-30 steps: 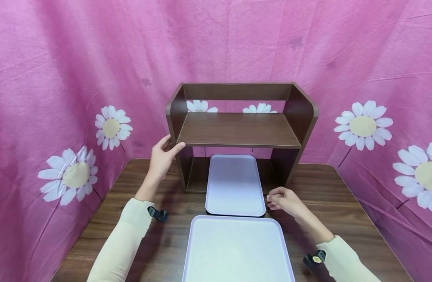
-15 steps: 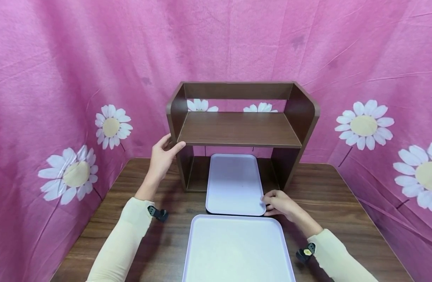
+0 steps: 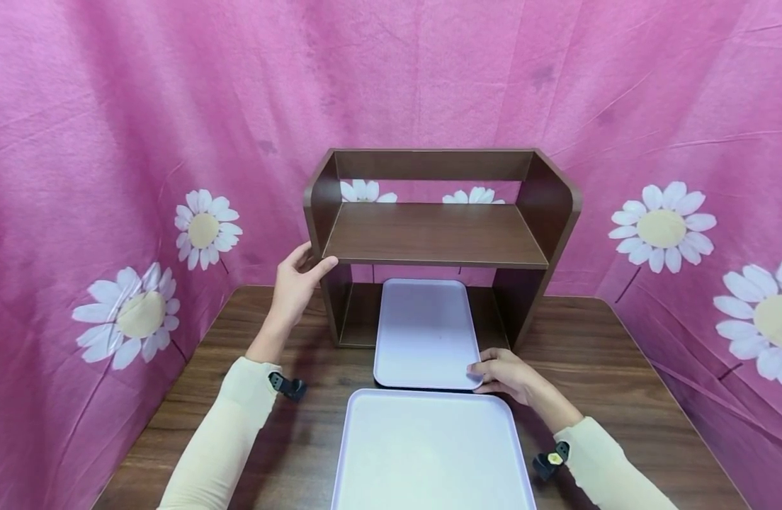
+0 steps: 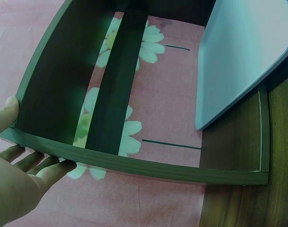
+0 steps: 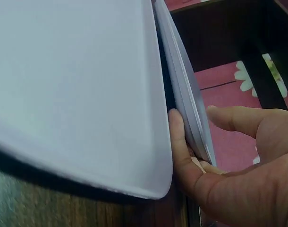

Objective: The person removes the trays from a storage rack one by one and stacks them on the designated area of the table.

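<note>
A dark brown two-tier desk shelf [image 3: 432, 234] stands at the back of the table. My left hand [image 3: 293, 289] grips its left side panel, thumb at the front edge by the middle board and fingers on the outer face; the left wrist view shows those fingertips on the panel [image 4: 172, 172]. A small pale lilac tray [image 3: 426, 329] lies half inside the lower compartment, its near end sticking out. My right hand [image 3: 504, 374] pinches that tray's near right corner, thumb above and fingers below. In the right wrist view, fingers reach under the small tray [image 5: 184, 80].
A larger whitish-lilac tray [image 3: 429, 453] lies in front of the small one, close to its near edge. The wooden table [image 3: 595, 375] extends to both sides. A pink curtain [image 3: 429, 78] with daisies hangs behind and at the sides.
My right hand has moved left from beside the small tray onto its near right corner and taken hold there. My left hand stays on the shelf's side panel.
</note>
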Demonstrator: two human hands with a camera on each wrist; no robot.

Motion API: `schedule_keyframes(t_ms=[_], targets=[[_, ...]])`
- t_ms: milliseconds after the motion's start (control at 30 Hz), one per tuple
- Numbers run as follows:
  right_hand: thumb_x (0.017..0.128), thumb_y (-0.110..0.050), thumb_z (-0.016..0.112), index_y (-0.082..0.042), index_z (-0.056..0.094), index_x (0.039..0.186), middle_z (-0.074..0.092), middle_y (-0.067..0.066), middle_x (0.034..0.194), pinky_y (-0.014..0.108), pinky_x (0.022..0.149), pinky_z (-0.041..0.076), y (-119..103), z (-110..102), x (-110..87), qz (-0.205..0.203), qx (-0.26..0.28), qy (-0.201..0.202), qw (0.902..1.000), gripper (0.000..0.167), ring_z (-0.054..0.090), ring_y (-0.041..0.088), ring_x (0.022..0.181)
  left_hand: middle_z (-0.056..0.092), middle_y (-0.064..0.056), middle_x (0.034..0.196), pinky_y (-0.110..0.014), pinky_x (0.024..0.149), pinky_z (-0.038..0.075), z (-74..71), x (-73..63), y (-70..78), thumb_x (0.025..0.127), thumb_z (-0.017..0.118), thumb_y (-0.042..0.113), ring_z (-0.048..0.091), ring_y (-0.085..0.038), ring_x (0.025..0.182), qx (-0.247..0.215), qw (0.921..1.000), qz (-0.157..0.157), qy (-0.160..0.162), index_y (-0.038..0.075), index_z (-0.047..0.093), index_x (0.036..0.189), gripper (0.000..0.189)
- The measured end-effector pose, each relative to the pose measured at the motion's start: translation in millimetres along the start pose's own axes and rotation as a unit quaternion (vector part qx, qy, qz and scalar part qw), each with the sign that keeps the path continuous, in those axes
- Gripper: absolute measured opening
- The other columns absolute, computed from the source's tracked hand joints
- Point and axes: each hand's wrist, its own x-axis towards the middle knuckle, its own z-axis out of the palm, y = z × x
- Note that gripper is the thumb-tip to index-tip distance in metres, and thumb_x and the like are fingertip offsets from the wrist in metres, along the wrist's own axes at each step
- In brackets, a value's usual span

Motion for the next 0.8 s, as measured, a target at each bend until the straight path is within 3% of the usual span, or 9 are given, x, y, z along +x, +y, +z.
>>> schedule_keyframes(t_ms=[133,233,333,467,600,700,800], targets=[[0.096,-0.002,0.068,0.018,0.033,0.14,0.054,0.017,0.107,0.043,0.09,0.065,-0.9,2.5,-4.5,0.0,0.046,0.0,0.9989,0.06,0.059,0.021,0.093,0.067,-0.018,0.142,-0.019,0.079,0.055,-0.3,0.2,-0.5,0.096,0.083,0.025,0.066,-0.012,0.115,0.003,1.0,-0.002,0.001,0.01,0.059,0.151,0.063],[0.096,0.005,0.066,0.017,0.031,0.142,0.055,0.018,0.112,0.047,0.096,0.063,-2.4,4.5,-7.9,0.003,0.122,-0.009,0.9925,0.059,0.064,0.021,0.099,0.068,-0.018,0.141,-0.019,0.079,0.055,-0.2,0.4,-0.8,0.095,0.084,0.025,0.066,-0.012,0.114,0.003,1.0,0.0,0.002,0.01,0.06,0.15,0.062],[0.095,0.01,0.062,0.016,0.04,0.133,0.058,0.017,0.114,0.044,0.098,0.062,-6.1,6.3,-12.1,-0.001,0.196,-0.016,0.9804,0.044,0.069,0.019,0.1,0.068,-0.017,0.141,-0.02,0.079,0.056,-0.2,0.2,-0.1,0.095,0.084,0.024,0.067,-0.013,0.115,-0.001,1.0,0.004,0.002,0.01,0.061,0.149,0.061],[0.096,0.013,0.06,0.009,0.062,0.103,0.061,0.012,0.106,0.035,0.1,0.06,-11.7,9.2,-19.0,-0.006,0.263,-0.016,0.9646,0.009,0.071,0.015,0.098,0.068,-0.017,0.141,-0.02,0.081,0.056,-0.5,-0.4,0.8,0.094,0.085,0.022,0.067,-0.015,0.119,-0.009,0.9999,0.006,0.001,0.01,0.062,0.148,0.06],[0.099,0.013,0.055,0.0,0.069,0.082,0.062,0.011,0.107,0.035,0.112,0.053,-15.9,13.2,-26.9,-0.009,0.306,-0.034,0.9513,0.026,0.071,0.015,0.103,0.067,-0.018,0.142,-0.019,0.082,0.056,-0.9,-0.3,0.3,0.095,0.084,0.022,0.066,-0.015,0.121,-0.009,0.9999,0.006,0.002,0.01,0.061,0.149,0.06],[0.102,0.011,0.05,-0.001,0.068,0.085,0.064,0.01,0.112,0.035,0.118,0.048,-18.2,17.8,-32.5,-0.003,0.344,-0.052,0.9373,0.028,0.071,0.015,0.109,0.068,-0.017,0.142,-0.019,0.08,0.056,-1.1,0.0,-0.3,0.095,0.084,0.022,0.066,-0.013,0.118,-0.006,1.0,0.005,0.003,0.01,0.061,0.149,0.061],[0.101,0.011,0.052,0.001,0.065,0.091,0.064,0.012,0.112,0.041,0.124,0.042,-19.9,23.9,-37.1,0.01,0.392,-0.052,0.9184,0.019,0.069,0.019,0.112,0.068,-0.017,0.141,-0.021,0.075,0.055,-0.5,0.1,-0.3,0.094,0.085,0.023,0.067,-0.011,0.114,-0.005,1.0,0.006,0.002,0.01,0.061,0.149,0.061]])
